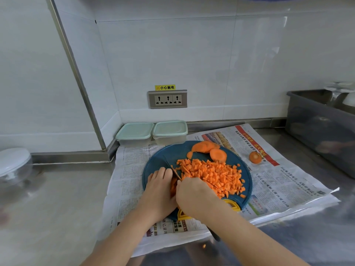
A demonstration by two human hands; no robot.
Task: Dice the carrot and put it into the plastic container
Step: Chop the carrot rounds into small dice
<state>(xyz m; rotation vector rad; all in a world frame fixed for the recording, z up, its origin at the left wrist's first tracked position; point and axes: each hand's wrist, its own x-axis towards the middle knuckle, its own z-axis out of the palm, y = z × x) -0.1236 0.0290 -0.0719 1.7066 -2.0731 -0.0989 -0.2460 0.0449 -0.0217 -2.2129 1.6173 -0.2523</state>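
Note:
A round blue cutting board (157,162) lies on newspaper. A big heap of diced carrot (215,175) covers its middle and right. Several carrot slices (209,149) lie at the board's far edge. My left hand (159,189) presses curled fingers down on a carrot piece (173,186) at the board's left. My right hand (194,192) grips a knife, whose dark blade (172,168) points away between the two hands. Two lidded plastic containers (135,133) (170,131) stand against the wall behind the board.
A carrot end (255,157) sits on the newspaper (278,175) to the right of the board. A grey bin (324,127) with dishes stands at the far right. A white-lidded jar (14,164) is at the left. A wall socket (167,99) is behind.

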